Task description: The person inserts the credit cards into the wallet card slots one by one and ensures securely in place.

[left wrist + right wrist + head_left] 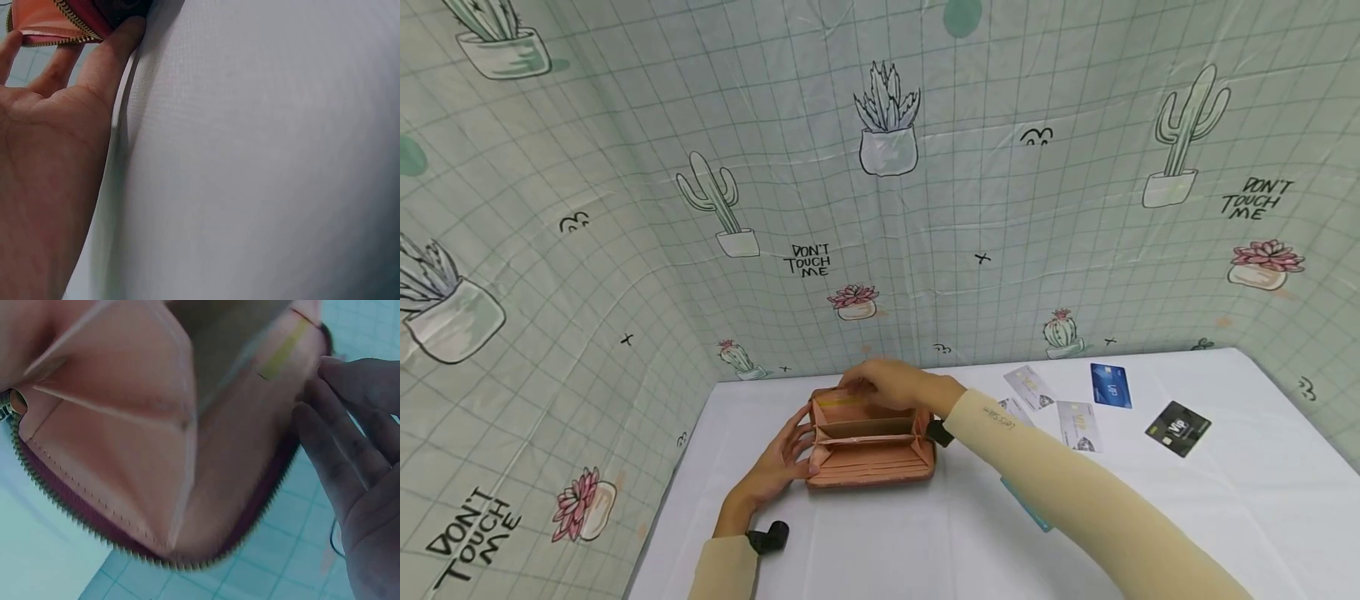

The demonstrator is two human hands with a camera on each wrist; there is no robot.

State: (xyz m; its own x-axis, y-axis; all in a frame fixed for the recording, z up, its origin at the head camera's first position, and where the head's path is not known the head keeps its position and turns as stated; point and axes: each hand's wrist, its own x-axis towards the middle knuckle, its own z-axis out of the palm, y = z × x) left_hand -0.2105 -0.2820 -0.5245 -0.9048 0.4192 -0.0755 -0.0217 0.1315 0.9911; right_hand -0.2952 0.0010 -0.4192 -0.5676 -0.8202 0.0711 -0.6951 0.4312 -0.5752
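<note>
An orange-pink zip wallet [872, 475] lies spread wide on the white table, its folded inner compartments facing up. My left hand [782, 454] grips its left side, thumb at the near corner and fingers along the left edge. In the left wrist view the thumb [119, 53] presses the wallet's outside beside the brass zip [72, 15]. My right hand [887, 383] reaches over the back panel, and in the right wrist view its fingers [337, 437] pinch the panel's rim. A yellow strip [284, 350] shows on the inner lining near those fingertips.
Right of the wallet lie several cards: silver ones [1079, 427], a blue one [1110, 385] and a black VIP one [1178, 428]. A teal card [1028, 507] is partly under my right forearm. Behind the table [865, 550] hangs a cactus-print cloth [925, 217].
</note>
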